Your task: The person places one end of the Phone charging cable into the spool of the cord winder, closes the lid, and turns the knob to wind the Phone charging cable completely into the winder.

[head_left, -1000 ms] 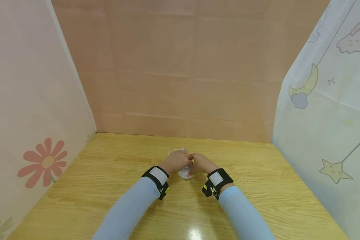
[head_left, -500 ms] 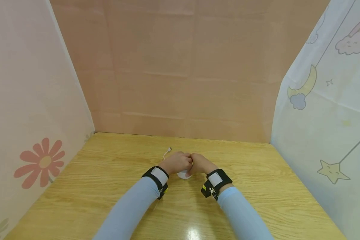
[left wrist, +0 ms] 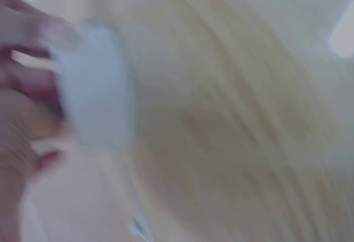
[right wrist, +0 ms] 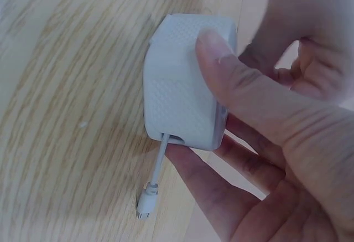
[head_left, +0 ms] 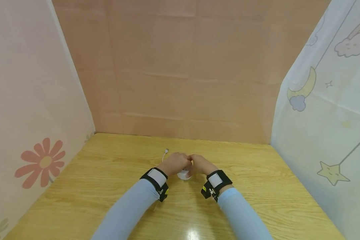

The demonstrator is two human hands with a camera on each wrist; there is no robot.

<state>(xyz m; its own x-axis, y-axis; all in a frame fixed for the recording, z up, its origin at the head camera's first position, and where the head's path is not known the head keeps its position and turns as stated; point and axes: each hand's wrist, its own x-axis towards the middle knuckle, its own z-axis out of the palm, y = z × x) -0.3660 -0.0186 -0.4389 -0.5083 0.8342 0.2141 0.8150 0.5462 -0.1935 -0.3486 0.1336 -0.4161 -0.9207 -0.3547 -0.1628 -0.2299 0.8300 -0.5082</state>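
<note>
A white box (right wrist: 182, 81) with textured patches has a slot at one end. From the slot a short white cable (right wrist: 160, 161) runs out to a small plug (right wrist: 146, 203). My right hand (right wrist: 298, 137) grips the box, thumb on its face and fingers beneath. My left hand (head_left: 176, 162) meets the right hand over the box (head_left: 184, 174), its fingers bent downward; in the right wrist view the left hand (right wrist: 318, 37) lies behind my right thumb. What its fingertips touch is hidden. The left wrist view is blurred, with the box (left wrist: 99, 87) beside the fingers.
The box is just above or on a wood-grain table (head_left: 108, 173); which of these I cannot tell. A tan sheet (head_left: 183, 66) closes off the back. Printed cloths stand at the left (head_left: 33, 83) and right (head_left: 324, 133).
The cable, a loop behind the hands one second ago, now shows its plug pointing away beyond the left hand, slightly further left than half a second ago. Both hands stay almost in place.
</note>
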